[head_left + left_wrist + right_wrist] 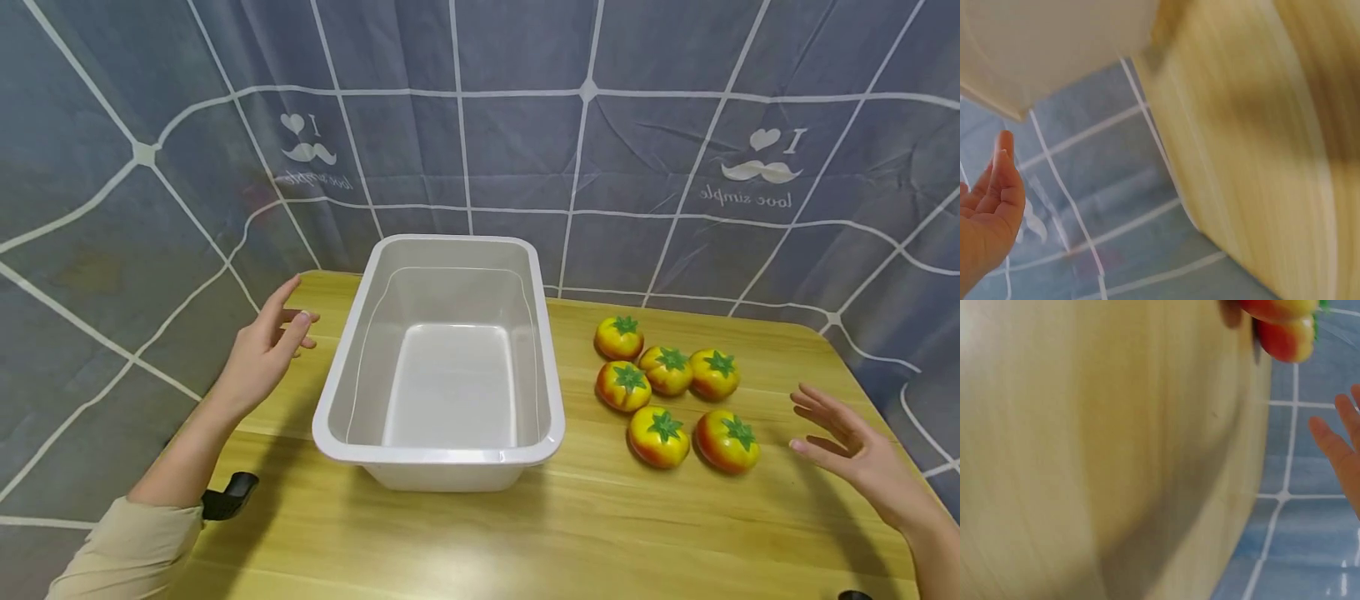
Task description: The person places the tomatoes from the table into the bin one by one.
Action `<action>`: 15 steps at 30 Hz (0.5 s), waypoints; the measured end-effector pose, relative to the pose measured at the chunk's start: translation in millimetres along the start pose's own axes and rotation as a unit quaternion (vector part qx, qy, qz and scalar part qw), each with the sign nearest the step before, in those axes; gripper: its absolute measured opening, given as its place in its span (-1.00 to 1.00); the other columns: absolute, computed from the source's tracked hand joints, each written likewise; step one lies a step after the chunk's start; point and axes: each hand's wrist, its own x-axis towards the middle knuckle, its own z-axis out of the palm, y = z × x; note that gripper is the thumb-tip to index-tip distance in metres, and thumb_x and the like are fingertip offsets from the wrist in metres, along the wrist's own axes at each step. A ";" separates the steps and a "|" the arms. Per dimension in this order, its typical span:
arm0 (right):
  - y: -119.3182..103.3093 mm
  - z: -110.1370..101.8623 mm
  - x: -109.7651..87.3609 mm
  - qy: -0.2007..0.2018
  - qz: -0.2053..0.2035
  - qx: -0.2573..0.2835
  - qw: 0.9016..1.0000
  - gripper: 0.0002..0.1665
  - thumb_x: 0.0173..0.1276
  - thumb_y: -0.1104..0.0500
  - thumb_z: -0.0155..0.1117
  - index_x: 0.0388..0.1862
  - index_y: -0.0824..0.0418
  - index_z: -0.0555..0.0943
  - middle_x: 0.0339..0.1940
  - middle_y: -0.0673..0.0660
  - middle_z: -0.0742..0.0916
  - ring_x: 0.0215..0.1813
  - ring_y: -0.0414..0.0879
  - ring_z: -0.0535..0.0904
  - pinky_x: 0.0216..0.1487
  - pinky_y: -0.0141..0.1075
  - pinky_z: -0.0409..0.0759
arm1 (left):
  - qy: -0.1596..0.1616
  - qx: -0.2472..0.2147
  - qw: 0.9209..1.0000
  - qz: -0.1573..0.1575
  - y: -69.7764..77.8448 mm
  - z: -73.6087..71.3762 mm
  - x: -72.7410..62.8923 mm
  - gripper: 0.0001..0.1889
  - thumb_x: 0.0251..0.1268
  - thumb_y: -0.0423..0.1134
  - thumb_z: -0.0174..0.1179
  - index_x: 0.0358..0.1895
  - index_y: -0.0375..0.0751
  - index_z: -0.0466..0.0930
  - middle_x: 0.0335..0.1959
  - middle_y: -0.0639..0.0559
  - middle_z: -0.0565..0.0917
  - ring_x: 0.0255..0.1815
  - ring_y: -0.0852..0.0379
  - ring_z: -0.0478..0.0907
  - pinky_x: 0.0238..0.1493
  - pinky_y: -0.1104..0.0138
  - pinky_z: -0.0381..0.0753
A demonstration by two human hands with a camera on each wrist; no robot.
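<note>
A deep white plastic basin [438,455] stands on the wooden table with nothing inside it. Left of its rim, my left hand [262,350] hovers with relaxed fingers, holding nothing. To the basin's right lie several yellow-and-red toy persimmons with green leafy tops, grouped close together. The nearest of these to my right hand is a front persimmon [726,442]; another persimmon [657,437] sits beside it. My right hand [862,458] is held over the table's right side, fingers spread loosely and empty. In the right wrist view, persimmons [1285,340] show at the top edge.
A blue-grey curtain [517,150] with white lines hangs behind and along both sides of the table [585,533]. A black strap piece [231,497] is at my left forearm. Farther back in the group sits a persimmon [618,337].
</note>
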 end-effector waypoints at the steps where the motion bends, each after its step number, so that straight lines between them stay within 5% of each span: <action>1: 1.1 3.3 -0.3 -0.006 -0.001 0.014 1.000 -0.08 0.22 0.60 0.07 0.50 0.13 0.05 0.23 -0.33 0.38 0.16 -0.57 0.28 -0.09 -0.69 0.37 | -0.001 -0.010 1.000 -0.008 2.5 2.7 1.6 -0.45 0.49 -0.15 -0.16 0.48 -0.03 -0.02 -0.08 -0.32 0.58 -0.46 0.37 0.56 -0.40 0.51 0.49; 9: 3.8 23.0 0.2 -0.043 0.016 0.037 0.998 -0.09 0.19 0.58 0.12 0.48 0.17 0.10 0.21 -0.34 0.41 0.18 -0.54 0.31 -0.06 -0.63 0.43 | -0.017 -0.037 0.996 -0.075 17.1 21.2 16.4 -0.40 0.46 0.03 -0.17 0.46 -0.11 0.03 -0.25 -0.31 0.58 -0.68 0.06 0.49 -0.52 0.31 0.52; 15: 4.1 31.5 3.3 -0.064 0.022 0.028 0.997 -0.11 0.19 0.53 0.18 0.47 0.17 0.12 0.19 -0.34 0.41 0.14 -0.52 0.36 -0.06 -0.58 0.46 | -0.021 -0.002 0.996 -0.086 21.1 30.1 24.2 -0.33 0.38 0.05 -0.03 0.46 -0.13 0.05 -0.13 -0.33 0.57 -0.45 -0.07 0.56 -0.48 0.28 0.57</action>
